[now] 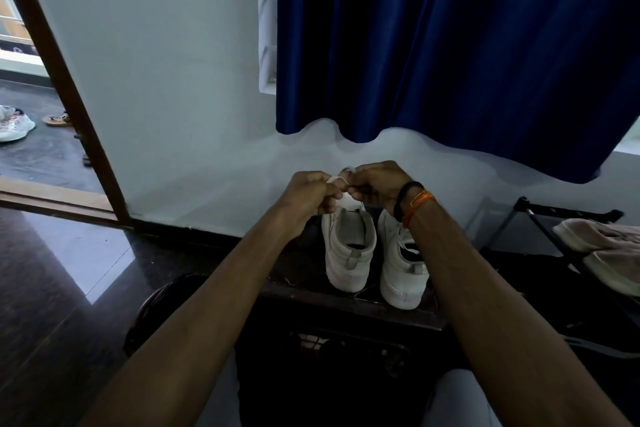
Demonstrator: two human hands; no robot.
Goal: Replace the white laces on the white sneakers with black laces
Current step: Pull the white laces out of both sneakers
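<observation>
Two white sneakers stand side by side on a dark low stand (346, 298), heels toward me: the left sneaker (348, 246) and the right sneaker (398, 263). Above the left sneaker's tongue, my left hand (308, 198) and my right hand (375, 184) meet, each pinching a white lace (343, 174) that runs down to that sneaker. Both hands hide the sneakers' front parts. No black laces show anywhere.
A dark shoe rack (554, 218) at the right holds a pair of pale shoes (602, 253). A blue curtain (450, 45) hangs over the white wall behind. An open doorway at the left shows another sneaker (14, 125) and a sandal (57, 118) outside.
</observation>
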